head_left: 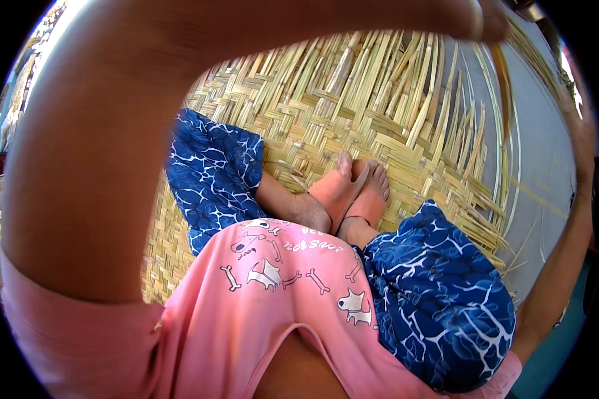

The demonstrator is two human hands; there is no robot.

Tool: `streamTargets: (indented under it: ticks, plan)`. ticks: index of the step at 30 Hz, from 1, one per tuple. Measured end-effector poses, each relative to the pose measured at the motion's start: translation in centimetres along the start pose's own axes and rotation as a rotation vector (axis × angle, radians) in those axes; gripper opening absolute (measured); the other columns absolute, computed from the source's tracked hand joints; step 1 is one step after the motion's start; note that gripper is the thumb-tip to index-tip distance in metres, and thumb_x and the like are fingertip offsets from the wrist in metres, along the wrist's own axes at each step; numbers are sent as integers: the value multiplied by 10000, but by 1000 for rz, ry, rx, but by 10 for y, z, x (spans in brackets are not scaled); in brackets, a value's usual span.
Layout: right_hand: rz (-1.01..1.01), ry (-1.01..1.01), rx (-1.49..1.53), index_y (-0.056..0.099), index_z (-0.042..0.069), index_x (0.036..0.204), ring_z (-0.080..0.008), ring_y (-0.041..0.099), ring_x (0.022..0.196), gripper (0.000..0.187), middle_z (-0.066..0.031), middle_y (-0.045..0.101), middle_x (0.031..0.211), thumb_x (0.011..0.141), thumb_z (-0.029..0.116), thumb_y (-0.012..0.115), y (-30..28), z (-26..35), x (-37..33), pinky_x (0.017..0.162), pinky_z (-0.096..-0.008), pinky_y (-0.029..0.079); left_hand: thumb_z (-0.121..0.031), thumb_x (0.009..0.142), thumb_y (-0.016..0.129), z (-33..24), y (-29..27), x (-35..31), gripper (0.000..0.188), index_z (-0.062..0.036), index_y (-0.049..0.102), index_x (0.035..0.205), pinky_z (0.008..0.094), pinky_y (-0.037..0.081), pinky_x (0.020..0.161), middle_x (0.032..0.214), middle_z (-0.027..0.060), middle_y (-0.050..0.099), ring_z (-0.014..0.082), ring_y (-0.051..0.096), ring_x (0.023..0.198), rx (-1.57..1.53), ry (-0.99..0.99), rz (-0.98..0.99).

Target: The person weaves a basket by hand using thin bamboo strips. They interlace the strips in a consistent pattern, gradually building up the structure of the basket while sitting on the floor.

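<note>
My left arm crosses the top of the view, and my left hand (489, 21) is at the upper right, partly cut off by the edge. A pale band circles one of its fingers. From this hand a bundle of thin reed strips (534, 56) runs to my right hand (582, 133), raised at the far right rim. Both hands appear closed on the strips, though their fingertips are partly hidden. One brown strip (503, 90) dangles below the left hand. Under me spreads a woven reed mat (313, 126), its loose strip ends (439, 100) fanning out at the far side and right.
My feet in orange sandals (366, 203) rest on the mat between my knees, which are covered in blue patterned cloth (439, 286). Beyond the mat's right edge lies a grey floor (539, 173) with several stray strips. My pink shirt (279, 286) fills the lower middle.
</note>
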State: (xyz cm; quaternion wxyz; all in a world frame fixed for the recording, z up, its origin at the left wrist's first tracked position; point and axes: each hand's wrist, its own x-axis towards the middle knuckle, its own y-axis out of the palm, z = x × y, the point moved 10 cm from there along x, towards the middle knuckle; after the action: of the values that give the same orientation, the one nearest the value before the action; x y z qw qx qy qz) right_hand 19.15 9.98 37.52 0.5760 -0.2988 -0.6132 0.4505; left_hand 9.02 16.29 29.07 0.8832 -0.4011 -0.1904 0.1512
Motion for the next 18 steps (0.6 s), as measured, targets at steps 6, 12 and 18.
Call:
streamTargets:
  ticks: [6,12,18]
  plan:
    - [403,186,744,376,101,1364,-212,490,1181,748,-90,523,1245,751,313,747,135,59,1,973,-358,408,-277,840,609,-4,-12,-43,254,-203,655,1079,346,505,696,1121,44,643,214,631,980,-364,-39,243]
    - [520,395,709,543,39,1144,-66,493,562,286,5,505,684,908,195,582,176,-12,-94,495,-227,425,-295,836,613,-33,6,-90,374,-143,562,1175,358,520,768,1187,137,566,248,613,981,-813,-282,-513]
    - [463,-282,-72,600,41,1044,-286,580,717,249,-124,577,814,796,50,576,156,-7,-140,616,-375,450,-518,873,546,-49,203,-209,855,65,204,1396,427,408,980,1344,240,415,303,470,1205,-2593,-1419,-250]
